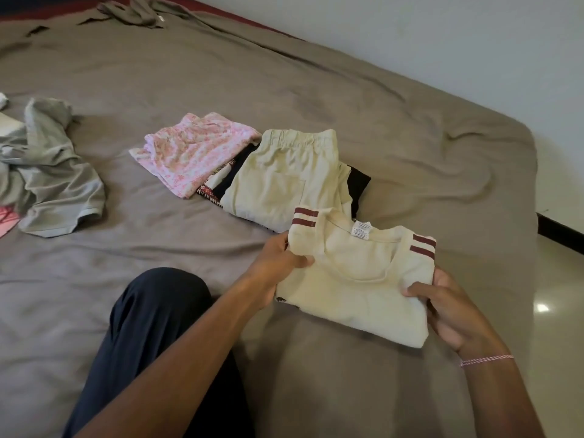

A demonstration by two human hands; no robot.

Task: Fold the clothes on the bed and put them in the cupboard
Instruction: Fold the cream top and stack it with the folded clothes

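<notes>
**Head view, read left to right.** At the left side of the bed (410, 137) a crumpled grey shirt (53, 172) lies unfolded, with a scrap of pink cloth (6, 222) just beside it. A second grey garment (139, 11) is bunched at the far end of the bed.

Toward the middle, a folded pink floral piece (192, 153) and folded pale yellow trousers (284, 178) sit side by side, both over a dark patterned garment (218, 184).

Your left hand (281, 263) pinches the left shoulder of the cream T-shirt (357, 289), thumb on top. The shirt is folded into a compact rectangle in front of you. Its far corner is at the yellow trousers. Whether it rests on the sheet or is slightly lifted cannot be told.

Your right hand (448, 308) grasps the shirt's right edge, fingers curled round it.

**Judged progress:** three or four pieces are folded and at least two grey ones remain. Nothing has yet gone to the cupboard, which is out of view.
</notes>
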